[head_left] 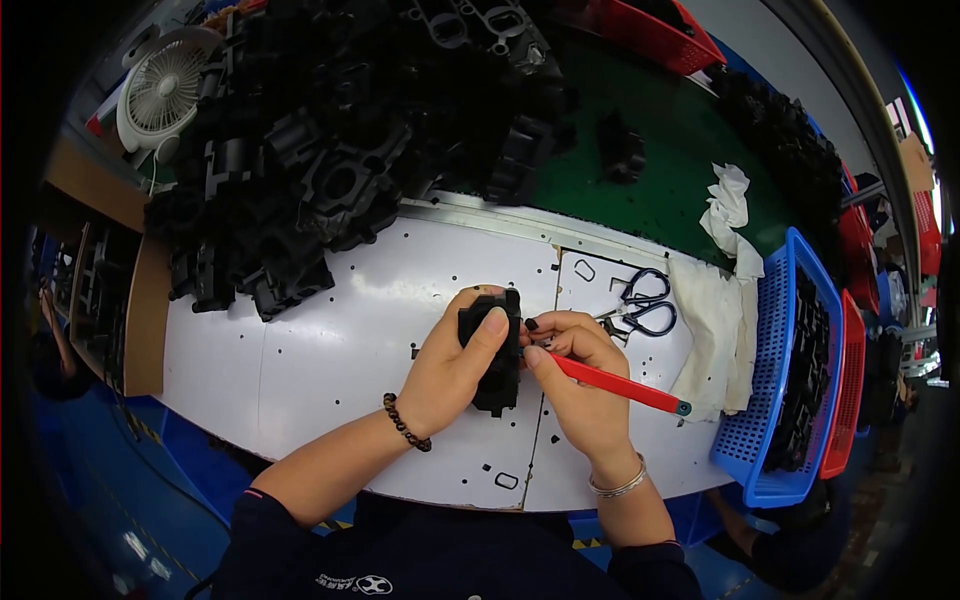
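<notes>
My left hand point(447, 368) is closed around a black moulded plastic part point(495, 388), thumb pressed on its upper face, holding it above the white worktable. From the right, my right hand point(590, 405) grips a slim red-handled hand tool point(630, 386) between thumb and fingers. The handle's end points toward the lower right. Its working tip meets the part's right side, hidden by my fingers and the part, so I cannot tell its kind. A small black piece point(532, 325) shows at my right fingertips.
A large heap of black parts point(340, 180) covers the far left. Dark-handled scissors point(645, 305) lie right of my hands, beside a white cloth point(700, 330). A blue basket point(752, 440) of black parts stands at the right edge. Small black scraps dot the white tabletop point(300, 360).
</notes>
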